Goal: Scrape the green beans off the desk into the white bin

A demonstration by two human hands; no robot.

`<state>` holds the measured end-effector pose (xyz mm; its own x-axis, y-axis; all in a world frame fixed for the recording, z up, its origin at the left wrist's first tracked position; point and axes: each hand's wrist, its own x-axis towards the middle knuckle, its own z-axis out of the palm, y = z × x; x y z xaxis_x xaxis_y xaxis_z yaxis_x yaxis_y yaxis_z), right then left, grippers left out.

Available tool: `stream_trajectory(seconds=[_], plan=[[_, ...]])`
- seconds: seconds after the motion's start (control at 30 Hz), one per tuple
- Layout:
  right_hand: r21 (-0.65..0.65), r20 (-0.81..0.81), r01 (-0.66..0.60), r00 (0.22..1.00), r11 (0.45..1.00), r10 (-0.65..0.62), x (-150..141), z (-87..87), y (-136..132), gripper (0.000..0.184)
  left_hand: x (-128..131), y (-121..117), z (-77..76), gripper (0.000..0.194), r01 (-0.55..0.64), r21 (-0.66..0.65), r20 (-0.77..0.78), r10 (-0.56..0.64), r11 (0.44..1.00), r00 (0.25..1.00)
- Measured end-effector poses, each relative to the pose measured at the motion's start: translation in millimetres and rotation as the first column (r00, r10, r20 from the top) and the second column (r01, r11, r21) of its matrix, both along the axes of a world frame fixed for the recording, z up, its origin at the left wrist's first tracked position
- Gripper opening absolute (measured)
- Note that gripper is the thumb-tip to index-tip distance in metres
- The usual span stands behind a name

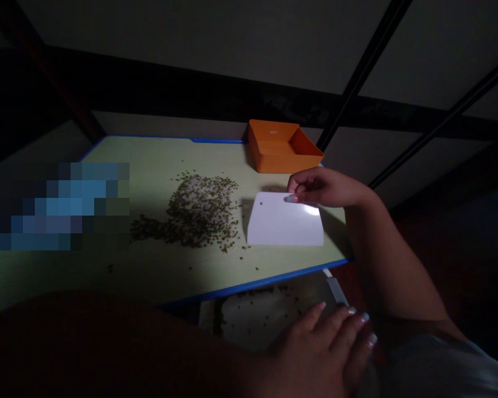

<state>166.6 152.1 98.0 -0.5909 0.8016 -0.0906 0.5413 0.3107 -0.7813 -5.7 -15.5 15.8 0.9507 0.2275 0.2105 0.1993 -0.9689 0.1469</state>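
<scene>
My right hand (315,187) pinches the top edge of a white plastic scraper (285,221) between thumb and fingers. The scraper is tilted over the table's right part, its long straight edge facing me. To its left lies a spread heap of small green beans (201,207) with whitish grains or a pale patch among them; which of the two, I cannot tell. A thin trail of beans runs left from the heap. Low in the view, my left hand (332,342) has its fingers stretched out and slightly apart, over the near side of a pale tray (257,318). It holds nothing visible.
An orange open box (288,157) stands at the table's back right corner. The pale yellow table (145,166) has a blue rim. The tray, with scattered dark bits, sits below its near edge. Panelled doors (232,44) rise behind. A blurred patch (66,204) covers the left side.
</scene>
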Motion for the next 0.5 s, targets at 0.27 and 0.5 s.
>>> stream_trajectory(seconds=[0.27,0.5], plan=[[-0.011,0.029,-0.038,0.999,0.999,0.039,0.6,1.2,0.1,0.022,-0.6,-2.7,-3.7,0.045,-0.021,0.031,0.014,0.021,0.999,1.0],[-0.039,0.051,-0.068,0.996,0.997,0.07,0.3,0.4,0.0,0.025,-1.8,-2.6,-3.1,0.045,-0.024,0.052,0.019,0.023,0.998,1.0]])
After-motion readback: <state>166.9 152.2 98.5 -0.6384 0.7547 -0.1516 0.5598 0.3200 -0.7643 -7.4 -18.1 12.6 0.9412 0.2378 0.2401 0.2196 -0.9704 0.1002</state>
